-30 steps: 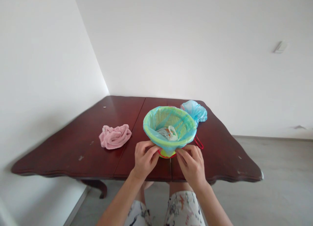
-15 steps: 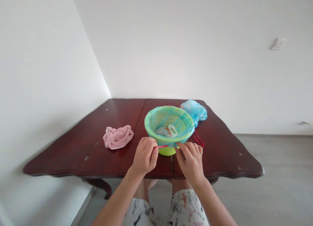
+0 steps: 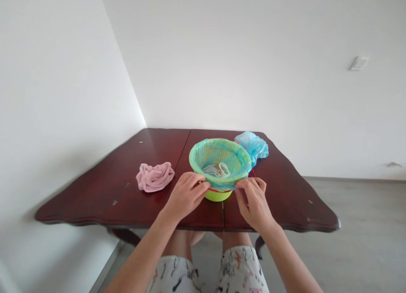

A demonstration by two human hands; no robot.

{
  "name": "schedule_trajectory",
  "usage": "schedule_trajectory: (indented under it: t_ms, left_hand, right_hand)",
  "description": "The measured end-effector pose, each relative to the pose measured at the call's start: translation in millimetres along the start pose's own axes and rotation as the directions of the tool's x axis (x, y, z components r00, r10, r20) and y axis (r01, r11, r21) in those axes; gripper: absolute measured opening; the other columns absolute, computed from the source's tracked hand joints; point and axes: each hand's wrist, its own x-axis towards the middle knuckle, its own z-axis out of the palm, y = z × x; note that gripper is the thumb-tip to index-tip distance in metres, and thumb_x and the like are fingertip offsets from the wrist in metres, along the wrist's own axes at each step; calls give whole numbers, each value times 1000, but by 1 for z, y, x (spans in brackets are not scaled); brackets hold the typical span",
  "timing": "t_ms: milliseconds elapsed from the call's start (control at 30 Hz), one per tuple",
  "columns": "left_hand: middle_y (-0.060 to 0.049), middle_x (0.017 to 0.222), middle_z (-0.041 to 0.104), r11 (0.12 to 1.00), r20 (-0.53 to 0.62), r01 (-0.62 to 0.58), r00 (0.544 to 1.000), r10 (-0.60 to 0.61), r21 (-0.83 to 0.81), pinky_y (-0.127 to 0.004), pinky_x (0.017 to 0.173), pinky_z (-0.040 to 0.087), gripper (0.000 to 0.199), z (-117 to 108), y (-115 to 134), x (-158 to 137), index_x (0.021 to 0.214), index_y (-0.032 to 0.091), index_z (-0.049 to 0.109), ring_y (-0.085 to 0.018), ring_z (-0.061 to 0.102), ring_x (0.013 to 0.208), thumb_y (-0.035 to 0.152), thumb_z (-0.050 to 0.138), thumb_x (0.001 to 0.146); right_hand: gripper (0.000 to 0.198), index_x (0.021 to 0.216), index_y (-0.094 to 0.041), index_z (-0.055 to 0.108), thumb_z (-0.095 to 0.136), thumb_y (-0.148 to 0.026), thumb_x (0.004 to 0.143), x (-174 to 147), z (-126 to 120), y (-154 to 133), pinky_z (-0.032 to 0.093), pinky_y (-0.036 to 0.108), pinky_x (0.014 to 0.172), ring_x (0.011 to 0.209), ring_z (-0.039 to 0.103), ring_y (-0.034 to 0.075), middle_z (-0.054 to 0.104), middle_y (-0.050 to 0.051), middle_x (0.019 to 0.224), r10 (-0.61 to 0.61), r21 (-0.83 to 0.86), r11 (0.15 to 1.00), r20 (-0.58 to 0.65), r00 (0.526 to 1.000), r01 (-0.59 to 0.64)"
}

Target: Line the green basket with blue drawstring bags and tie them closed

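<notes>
A green mesh plastic basket (image 3: 218, 196) stands on the table, lined with a thin blue plastic bag (image 3: 233, 164) whose edge is folded over the rim. The bag's red drawstring (image 3: 226, 191) runs across the basket's near side, below the rim. My left hand (image 3: 187, 195) pinches the bag's edge at the near left of the rim. At the near right, my right hand (image 3: 253, 200) has its thumb and fingers closed on the bag's edge. White stringy or plastic stuff (image 3: 217, 170) with some orange on it lies inside the basket.
A bunched blue plastic bag (image 3: 252, 145) lies behind the basket on the right. A crumpled pink cloth (image 3: 154, 177) rests to the left on the dark red wooden table (image 3: 111, 179). White walls stand at the back and left.
Both hands have moved apart along the near rim, the left slightly up. The red drawstring, earlier stretched between them, now lies lower against the basket.
</notes>
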Motion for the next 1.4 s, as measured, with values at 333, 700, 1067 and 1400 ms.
schedule_trajectory:
  t_ms: [333,700,1067,1400]
  left_hand:
    - [-7,107,75,987,83,89,993,-79,-132,-45,96,58,10,-4,3,22,116,26,58,-29,72,101,17,53,118]
    - [0,87,65,943,200,224,964,-176,-248,-42,86,44,7,-14,4,73,101,26,54,-24,61,83,21,59,100]
    - [0,89,66,878,212,244,963,-168,-412,-38,85,42,22,-8,-20,83,96,24,57,-21,60,84,37,55,113]
    - [2,81,59,790,381,435,882,-278,-432,-33,74,37,39,-11,-105,131,89,23,60,-19,55,78,53,56,114]
  right_hand:
    - [17,106,-25,67,74,-32,120,32,-21,10,38,44,95,95,69,25,76,1,95,-57,-39,997,178,982,64]
    - [20,95,-26,59,67,-18,112,38,-17,9,47,40,81,88,58,24,64,5,98,-144,-105,982,127,981,157]
    - [16,110,-22,72,62,-27,121,45,-31,52,54,47,94,105,66,30,71,12,115,-19,-250,968,39,999,29]
    - [74,79,-27,55,54,-96,107,107,-37,131,38,33,61,65,47,18,50,-1,72,348,135,896,381,856,-424]
